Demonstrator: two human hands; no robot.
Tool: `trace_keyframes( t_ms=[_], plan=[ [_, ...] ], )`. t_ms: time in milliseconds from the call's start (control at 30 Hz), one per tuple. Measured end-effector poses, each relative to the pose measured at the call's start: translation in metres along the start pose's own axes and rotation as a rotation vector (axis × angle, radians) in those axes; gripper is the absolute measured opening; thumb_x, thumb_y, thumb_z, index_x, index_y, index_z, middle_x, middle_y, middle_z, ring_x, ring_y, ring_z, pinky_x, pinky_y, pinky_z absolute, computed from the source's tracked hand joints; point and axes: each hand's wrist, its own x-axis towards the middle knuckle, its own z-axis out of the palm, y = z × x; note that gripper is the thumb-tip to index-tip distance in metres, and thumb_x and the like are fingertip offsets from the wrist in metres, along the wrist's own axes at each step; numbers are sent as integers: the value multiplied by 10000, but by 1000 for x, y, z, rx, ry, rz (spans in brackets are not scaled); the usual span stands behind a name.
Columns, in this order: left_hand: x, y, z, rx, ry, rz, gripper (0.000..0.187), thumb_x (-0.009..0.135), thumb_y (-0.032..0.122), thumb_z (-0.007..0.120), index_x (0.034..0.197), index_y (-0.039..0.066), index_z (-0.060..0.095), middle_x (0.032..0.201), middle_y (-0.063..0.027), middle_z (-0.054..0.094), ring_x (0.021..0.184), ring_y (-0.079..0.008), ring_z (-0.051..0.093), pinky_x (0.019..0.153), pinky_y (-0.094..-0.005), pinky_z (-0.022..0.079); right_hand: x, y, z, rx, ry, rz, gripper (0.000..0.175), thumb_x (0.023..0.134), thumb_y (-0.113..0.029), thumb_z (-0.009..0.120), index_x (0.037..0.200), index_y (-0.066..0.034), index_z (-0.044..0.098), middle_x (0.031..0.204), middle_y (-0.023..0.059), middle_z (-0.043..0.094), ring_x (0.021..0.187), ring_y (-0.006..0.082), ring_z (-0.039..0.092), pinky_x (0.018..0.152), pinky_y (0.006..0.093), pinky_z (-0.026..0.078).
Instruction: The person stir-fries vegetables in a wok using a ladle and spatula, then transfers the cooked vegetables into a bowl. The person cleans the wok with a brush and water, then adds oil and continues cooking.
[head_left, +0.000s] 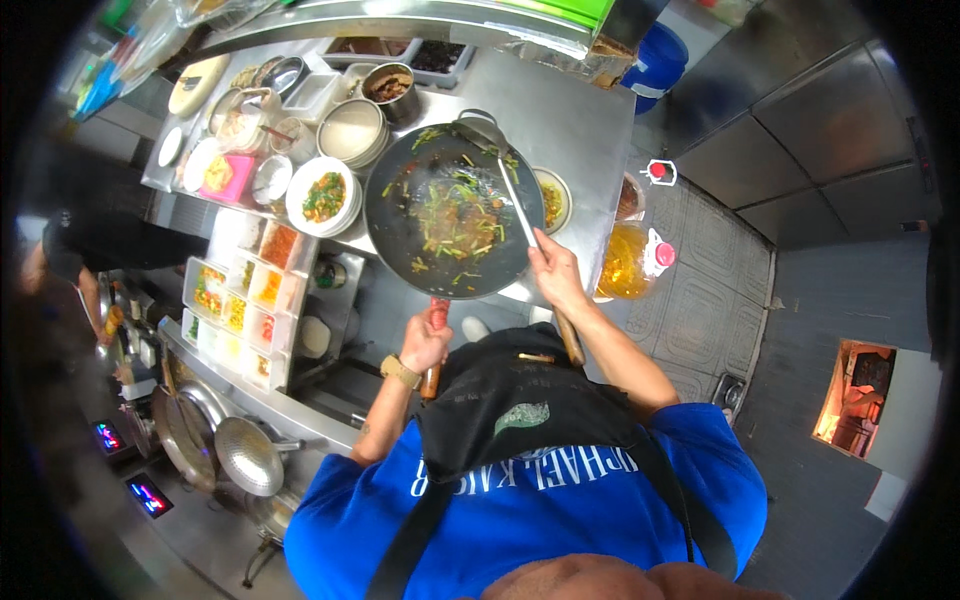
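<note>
My left hand (426, 341) is closed around the red and wooden handle of a dark wok (390, 247), which is over the edge of the steel counter. In the wok lies a brownish food mixture with green stalk pieces (457, 221). My right hand (556, 268) grips the long shaft of a metal ladle (517, 187); the ladle's head is at the wok's far rim, and its wooden end points back towards my apron. Left of the wok stands a stack of white bowls (298, 202), the top one holding food with chopped greens. A bowl of yellow-green food (555, 199) is partly behind the wok's right side.
Stacked bowls (352, 131), a metal pot (390, 94) and containers crowd the steel counter (540, 90). A large bottle of yellow oil (626, 259) stands right. Ingredient tubs (262, 289) and a perforated strainer (250, 456) are left. Another person's dark-clothed arm (142, 240) shows at far left.
</note>
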Motion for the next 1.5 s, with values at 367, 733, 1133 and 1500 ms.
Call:
trace_keyframes(
  t_ms=[367, 733, 1133, 1500],
  plan=[
    [28, 16, 8, 56, 62, 75, 152, 879, 9, 578, 1029, -10, 591, 625, -46, 578, 454, -158, 574, 416, -329, 464, -27, 3, 11, -426, -249, -353, 510, 1002, -148, 595, 1501, -70, 523, 967, 288, 702, 835, 437, 703, 757, 518, 567],
    [13, 35, -15, -15, 1, 76, 102, 883, -21, 580, 983, -2, 571, 622, -45, 558, 445, -152, 557, 402, -317, 441, 11, -20, -39, -561, -251, -198, 435, 1053, -177, 551, 1488, -183, 574, 883, 116, 639, 596, 205, 546, 477, 310, 523],
    [6, 26, -31, 100, -25, 27, 540, 899, -14, 559, 1427, -111, 492, 648, -38, 567, 470, -143, 553, 428, -316, 451, -33, -17, -90, -772, -316, -298, 439, 1034, -172, 573, 1472, -195, 597, 985, 185, 726, 744, 290, 675, 694, 482, 578],
    [-12, 48, -69, 85, -128, 18, 216, 888, -4, 570, 1093, -67, 585, 632, -43, 576, 477, -134, 558, 439, -302, 464, -38, -20, -138, -695, -455, -326, 403, 1006, -163, 623, 1405, -108, 647, 994, 161, 742, 782, 276, 681, 812, 426, 620]
  ],
)
